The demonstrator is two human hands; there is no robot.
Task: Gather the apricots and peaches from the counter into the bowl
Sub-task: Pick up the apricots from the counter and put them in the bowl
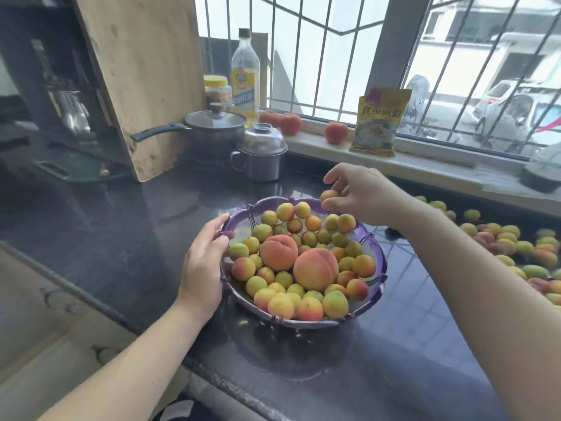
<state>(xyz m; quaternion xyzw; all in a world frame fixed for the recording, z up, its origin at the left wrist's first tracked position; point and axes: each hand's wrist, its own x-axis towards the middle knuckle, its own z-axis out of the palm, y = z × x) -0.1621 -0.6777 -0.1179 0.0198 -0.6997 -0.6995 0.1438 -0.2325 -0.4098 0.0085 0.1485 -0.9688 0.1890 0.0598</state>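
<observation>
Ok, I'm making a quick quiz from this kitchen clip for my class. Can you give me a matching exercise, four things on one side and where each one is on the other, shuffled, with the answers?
Things:
1. two large peaches
2. oil bottle
3. yellow packet
4. single apricot

Places:
A. pinched in the right hand above the far rim of the bowl
B. upright on the windowsill
C. in the middle of the bowl, among apricots
D. behind the lidded saucepan

Pairs: 1-C, 2-D, 3-B, 4-A
</observation>
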